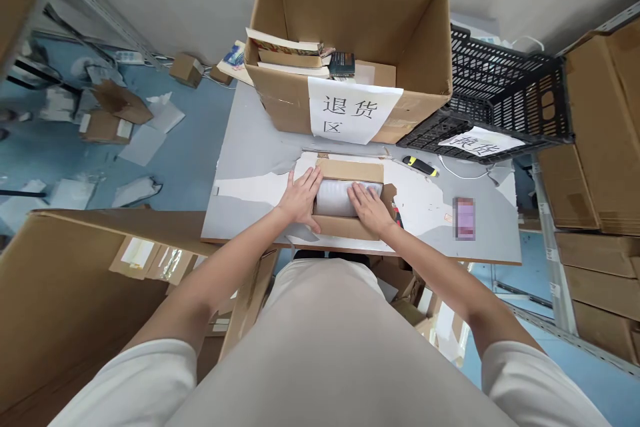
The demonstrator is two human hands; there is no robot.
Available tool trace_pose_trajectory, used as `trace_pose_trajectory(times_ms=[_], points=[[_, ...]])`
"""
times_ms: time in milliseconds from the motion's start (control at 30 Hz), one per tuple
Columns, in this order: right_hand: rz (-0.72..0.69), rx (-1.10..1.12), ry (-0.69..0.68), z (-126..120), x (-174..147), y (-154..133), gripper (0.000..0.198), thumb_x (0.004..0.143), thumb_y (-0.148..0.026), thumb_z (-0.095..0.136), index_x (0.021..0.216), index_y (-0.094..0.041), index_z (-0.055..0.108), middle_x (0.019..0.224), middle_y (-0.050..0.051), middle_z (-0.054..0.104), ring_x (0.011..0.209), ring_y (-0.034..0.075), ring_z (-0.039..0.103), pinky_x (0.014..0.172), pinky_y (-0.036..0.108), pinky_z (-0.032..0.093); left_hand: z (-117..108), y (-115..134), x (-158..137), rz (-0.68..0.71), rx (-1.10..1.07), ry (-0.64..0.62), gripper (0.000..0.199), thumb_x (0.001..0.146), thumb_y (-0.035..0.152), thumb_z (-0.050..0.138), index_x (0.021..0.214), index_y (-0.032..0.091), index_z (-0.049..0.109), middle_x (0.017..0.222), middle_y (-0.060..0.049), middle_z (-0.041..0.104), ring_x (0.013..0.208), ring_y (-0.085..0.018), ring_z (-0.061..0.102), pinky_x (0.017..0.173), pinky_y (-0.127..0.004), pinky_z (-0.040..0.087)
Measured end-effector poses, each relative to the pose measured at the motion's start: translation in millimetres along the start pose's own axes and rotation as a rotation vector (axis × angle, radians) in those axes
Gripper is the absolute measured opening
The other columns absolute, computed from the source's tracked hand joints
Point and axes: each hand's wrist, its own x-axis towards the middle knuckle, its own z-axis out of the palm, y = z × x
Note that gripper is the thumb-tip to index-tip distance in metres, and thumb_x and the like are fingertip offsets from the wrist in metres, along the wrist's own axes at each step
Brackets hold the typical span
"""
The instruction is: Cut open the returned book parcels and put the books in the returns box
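Observation:
A small cardboard box (345, 227) lies with its flaps spread on the table in front of me. Inside it sits a pale, wrapped bundle (333, 198) that looks like bubble wrap; what it covers is hidden. My left hand (301, 200) rests on the box's left end, fingers extended, thumb near the front flap. Across the right part of the bundle lies my right hand (370, 208), its fingers stretched out flat on the wrap. A black and yellow utility knife (421, 165) lies on the table beyond the box, to the right.
A large carton (285, 103) with books stands at the table's back, beside a black plastic crate (530, 93). A blurred purple item (465, 219) lies on the table (493, 240) at right. Another big carton (100, 267) is at left, stacked boxes (600, 253) at right.

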Motion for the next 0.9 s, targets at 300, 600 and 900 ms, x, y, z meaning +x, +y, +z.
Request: trace_pose_trajectory(times_ms=[300,600,900], points=[[0.121,-0.040,-0.035,-10.5,30.3,6.9,0.035,0.082,-0.008,0.048,0.115,-0.011,0.058,0.114,0.021,0.058,0.107,0.031,0.051,0.093,0.044,0.037,-2.0,-2.4,2.0,0.008,-0.013,-0.008,0.144,0.044,0.077,0.069,0.152,0.007,0.004,0.158,-0.023,0.004,0.144,-0.043,-0.002,0.112,-0.062,-0.004],[0.089,-0.116,-0.066,-59.1,3.6,13.2,0.027,0.089,-0.008,0.041,0.104,-0.019,0.060,0.095,0.011,0.069,0.087,0.024,0.062,0.077,0.035,0.037,-2.7,7.6,7.1,-0.087,-0.015,0.009,0.143,0.046,0.077,0.068,0.152,0.006,0.002,0.157,-0.023,0.004,0.144,-0.045,-0.001,0.107,-0.069,-0.009],[0.163,0.001,0.091,-193.3,-58.1,35.7,0.033,0.087,-0.021,0.046,0.118,-0.023,0.056,0.093,0.006,0.070,0.078,0.024,0.062,0.062,0.030,0.035,-35.6,-12.6,38.2,-0.050,-0.142,-0.001,0.152,0.039,0.077,0.073,0.152,0.009,-0.003,0.156,-0.028,0.004,0.142,-0.049,-0.004,0.106,-0.071,-0.004]])
